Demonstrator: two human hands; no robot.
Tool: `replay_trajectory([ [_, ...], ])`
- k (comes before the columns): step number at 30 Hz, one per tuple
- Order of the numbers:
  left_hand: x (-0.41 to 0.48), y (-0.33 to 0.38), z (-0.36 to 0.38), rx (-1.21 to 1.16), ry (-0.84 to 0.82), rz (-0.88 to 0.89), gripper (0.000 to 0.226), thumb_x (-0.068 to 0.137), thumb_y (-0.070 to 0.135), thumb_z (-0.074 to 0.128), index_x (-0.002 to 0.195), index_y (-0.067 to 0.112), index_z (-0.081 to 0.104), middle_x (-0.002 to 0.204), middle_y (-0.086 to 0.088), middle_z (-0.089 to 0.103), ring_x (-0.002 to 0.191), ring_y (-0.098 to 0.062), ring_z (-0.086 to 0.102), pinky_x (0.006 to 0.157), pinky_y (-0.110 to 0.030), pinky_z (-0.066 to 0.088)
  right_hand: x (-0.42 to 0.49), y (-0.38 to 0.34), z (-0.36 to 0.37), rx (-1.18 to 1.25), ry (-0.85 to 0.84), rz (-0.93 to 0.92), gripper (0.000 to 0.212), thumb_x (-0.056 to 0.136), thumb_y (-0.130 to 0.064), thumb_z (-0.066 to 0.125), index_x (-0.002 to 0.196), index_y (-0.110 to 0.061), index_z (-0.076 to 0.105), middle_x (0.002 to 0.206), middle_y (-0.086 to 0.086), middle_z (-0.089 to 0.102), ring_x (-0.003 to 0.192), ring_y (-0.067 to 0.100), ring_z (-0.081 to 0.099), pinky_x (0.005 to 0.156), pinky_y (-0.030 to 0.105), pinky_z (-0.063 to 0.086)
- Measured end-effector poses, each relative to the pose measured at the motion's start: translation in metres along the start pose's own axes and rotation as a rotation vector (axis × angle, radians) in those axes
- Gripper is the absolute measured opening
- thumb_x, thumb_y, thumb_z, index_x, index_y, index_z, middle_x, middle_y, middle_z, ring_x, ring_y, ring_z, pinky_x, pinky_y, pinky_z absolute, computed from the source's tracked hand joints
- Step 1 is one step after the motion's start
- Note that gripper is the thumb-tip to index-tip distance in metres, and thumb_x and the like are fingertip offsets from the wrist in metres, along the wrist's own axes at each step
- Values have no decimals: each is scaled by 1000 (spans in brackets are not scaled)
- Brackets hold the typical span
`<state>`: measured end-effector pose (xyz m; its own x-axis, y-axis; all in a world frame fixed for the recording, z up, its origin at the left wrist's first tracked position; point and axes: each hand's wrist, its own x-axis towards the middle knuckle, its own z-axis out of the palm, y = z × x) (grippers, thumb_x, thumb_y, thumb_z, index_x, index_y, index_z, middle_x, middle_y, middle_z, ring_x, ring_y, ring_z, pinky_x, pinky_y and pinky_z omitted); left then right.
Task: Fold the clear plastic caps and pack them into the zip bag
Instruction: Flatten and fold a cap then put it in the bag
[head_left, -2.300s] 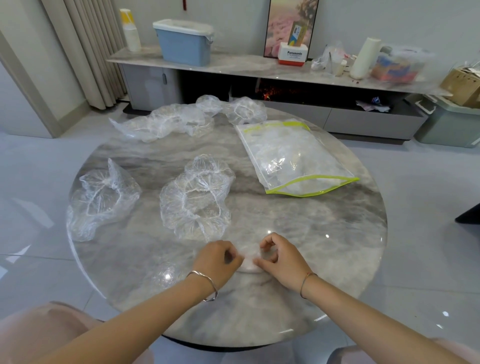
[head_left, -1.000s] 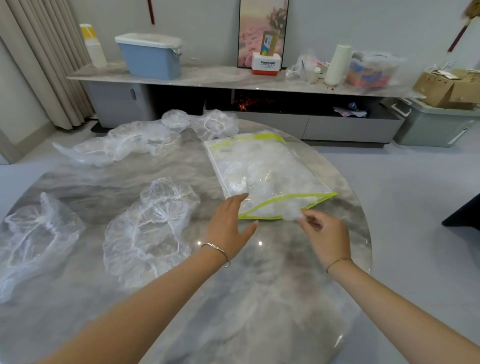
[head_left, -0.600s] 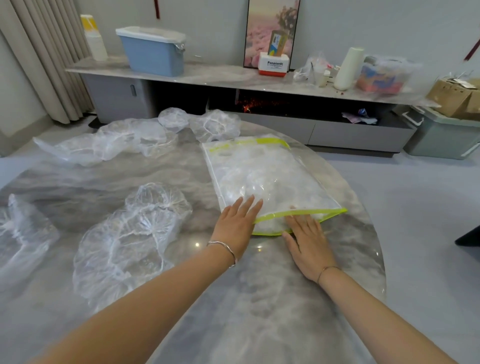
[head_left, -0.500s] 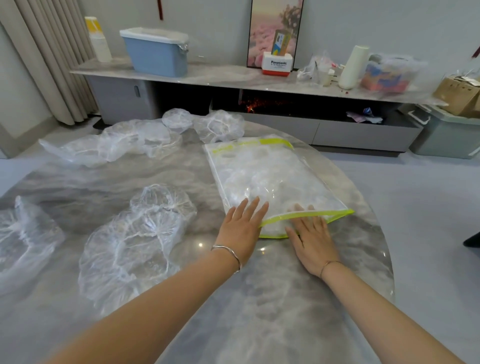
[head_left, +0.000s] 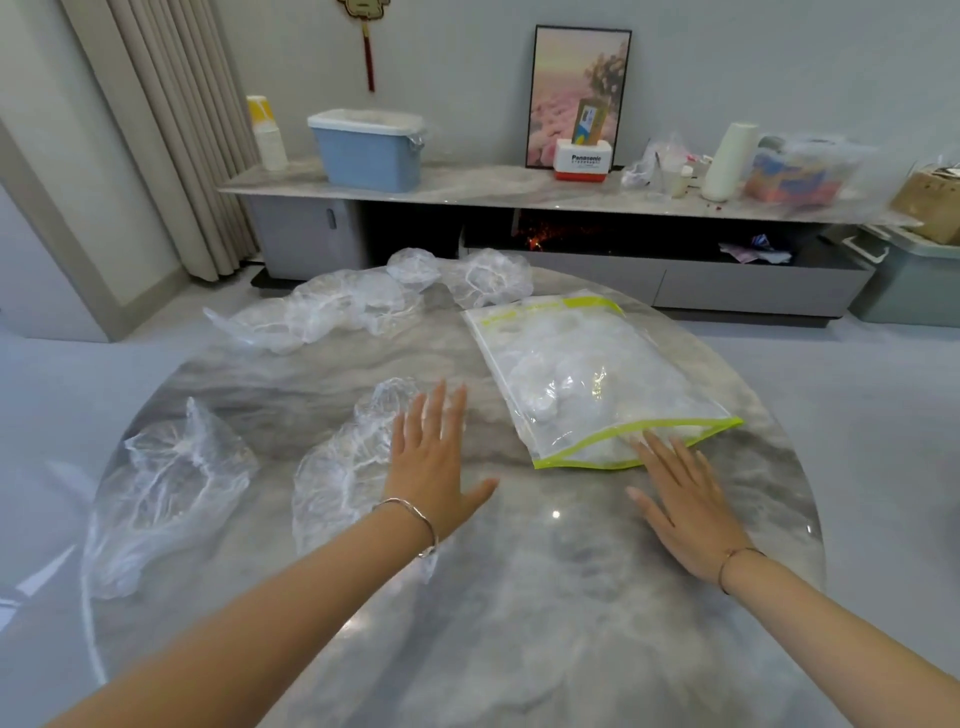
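Green-edged zip bag (head_left: 597, 374) | right hand (head_left: 685, 504) touches edge | left hand (head_left: 431, 467) over cap (head_left: 332, 478)

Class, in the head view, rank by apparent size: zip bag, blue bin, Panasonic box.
1. zip bag
2. blue bin
3. Panasonic box
The bag lies nearer the camera, so its true lead over the bin is unsure.

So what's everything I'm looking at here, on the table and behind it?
zip bag: one, clear with green edges, right side of table, caps inside
loose caps: five or more, clear, table's left and far side
table: one, grey marble, round
sideboard: one, grey, against the wall
bin: one, blue, on the sideboard
picture: one, pink, on the sideboard
left hand: one, open, by a loose cap
right hand: one, open, fingertips at the bag's near edge
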<state>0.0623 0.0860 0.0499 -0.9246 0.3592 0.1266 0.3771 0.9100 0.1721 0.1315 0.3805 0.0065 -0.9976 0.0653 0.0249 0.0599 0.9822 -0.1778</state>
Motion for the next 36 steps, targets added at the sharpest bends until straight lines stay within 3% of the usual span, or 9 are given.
replay_trajectory([
  [4,-11,-21,6,-88,-291,-341,84,94,55,37,149,8,-6,157,-13,-8,144,-33,-5,117,-42,3,-25,-27,-17,155,39,8,69,89,-63,17,150,-32,7,157,-11,10,146,10,-4,110,16,-13],
  [8,-9,-22,7,-229,-133,-346,42,101,26,25,133,6,43,147,-14,35,136,-33,27,111,-45,25,-51,-63,-28,359,109,-26,58,98,-40,41,149,-26,18,154,-11,16,146,12,6,116,23,1],
  [10,-11,-16,-3,-321,28,-291,37,101,20,26,119,3,53,128,-16,53,121,-34,44,100,-44,37,-64,-74,-31,377,112,-94,61,95,-41,45,148,-29,16,153,-14,13,145,10,7,118,29,9],
  [13,-35,0,-22,-412,55,103,38,100,22,28,117,4,57,118,-16,60,111,-35,52,95,-35,36,-81,-82,-35,308,148,-224,80,88,-32,61,147,-35,7,157,-16,5,145,6,5,119,33,13],
  [17,-81,13,-20,-241,-260,562,45,101,33,23,143,23,36,150,-1,35,134,-20,35,109,-24,20,-95,-95,-37,186,205,-429,101,76,-34,72,151,-33,3,159,-12,0,146,9,1,117,28,8],
  [21,-117,1,0,-138,-267,754,56,97,48,10,137,27,44,143,-5,46,125,-27,49,104,-38,38,-111,-98,-11,-1,125,-543,83,74,-39,58,148,-32,22,159,-6,10,146,15,4,116,32,4],
  [27,-150,-26,21,-123,-273,502,81,84,68,35,150,29,8,156,10,-4,145,-17,-3,114,-30,-7,-125,-88,18,-42,74,-569,37,79,-32,44,112,-37,61,128,-17,58,128,5,40,112,27,18],
  [32,-154,-52,24,-61,-402,448,93,67,85,22,143,39,-5,153,16,-10,144,-9,-9,117,-29,-5,-129,-104,12,377,-73,-310,21,95,-19,53,102,-28,72,103,-14,68,103,4,56,102,9,31],
  [36,-158,-51,21,-93,-384,427,109,61,89,33,149,29,9,149,21,-6,139,-1,-7,116,-25,-7,-128,-113,5,772,-153,-6,19,94,-24,57,78,-26,69,80,-11,70,80,1,64,80,17,48],
])
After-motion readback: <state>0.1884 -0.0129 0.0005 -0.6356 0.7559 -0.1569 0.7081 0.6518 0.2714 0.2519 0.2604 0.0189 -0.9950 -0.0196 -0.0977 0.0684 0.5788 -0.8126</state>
